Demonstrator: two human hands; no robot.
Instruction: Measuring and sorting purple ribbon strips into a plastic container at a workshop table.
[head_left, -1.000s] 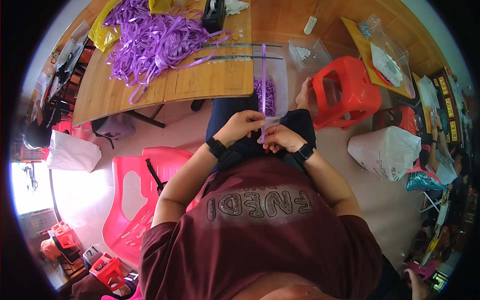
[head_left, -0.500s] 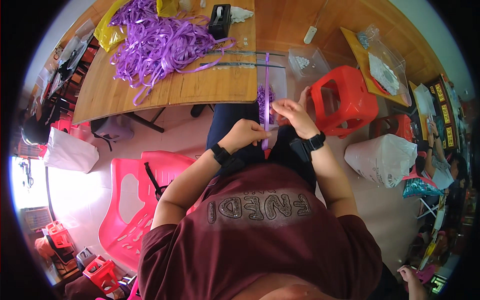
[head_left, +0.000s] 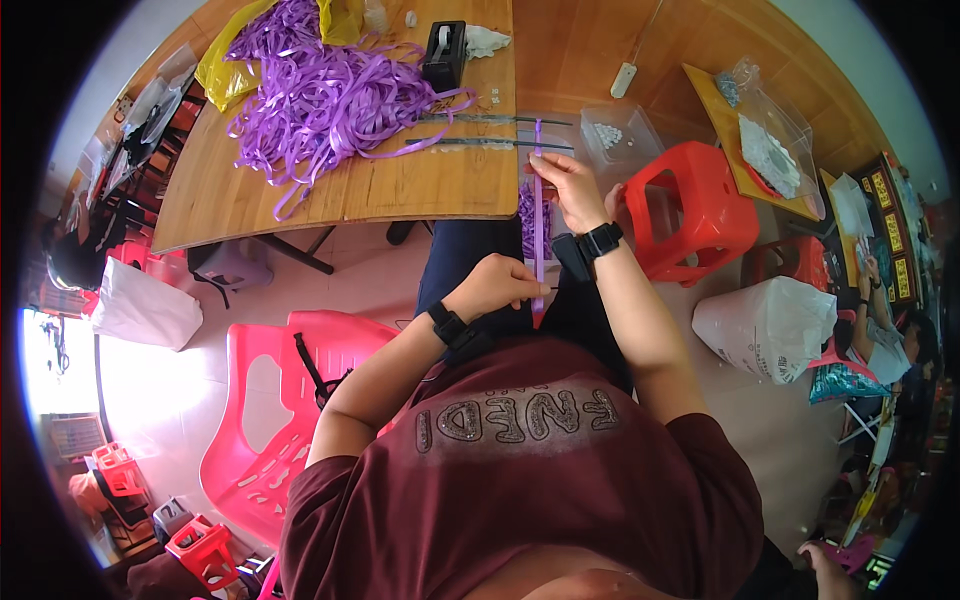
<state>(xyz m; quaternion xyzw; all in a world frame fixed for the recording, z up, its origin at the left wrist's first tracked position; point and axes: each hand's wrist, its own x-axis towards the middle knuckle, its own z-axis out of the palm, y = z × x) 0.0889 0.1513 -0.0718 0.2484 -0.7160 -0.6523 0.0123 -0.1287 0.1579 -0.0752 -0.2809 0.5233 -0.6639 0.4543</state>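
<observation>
A narrow purple ribbon [head_left: 540,240] runs lengthwise over my lap, its far end at two thin dark rods [head_left: 550,146] that jut past the table's right edge. My right hand [head_left: 575,195] pinches it just below the rods. Closer to my body, my left hand [head_left: 495,287] grips the ribbon's near part between thumb and fingers; a small dark tip shows beside those fingers, too small to name. Below the ribbon, a clear bin holds more purple ribbon [head_left: 527,212], partly covered by it. On the table [head_left: 420,190] lies a large tangled heap of purple ribbon [head_left: 330,95].
A black tape dispenser [head_left: 444,55] and a yellow bag [head_left: 225,75] stand on the table. To the right are a red stool [head_left: 700,215], a clear box of white pieces [head_left: 640,125] and a white sack [head_left: 765,325]. A pink chair [head_left: 250,430] is at left.
My right hand has moved away from my body along the ribbon, up to near the rods. My left hand has shifted slightly toward my body, still gripping.
</observation>
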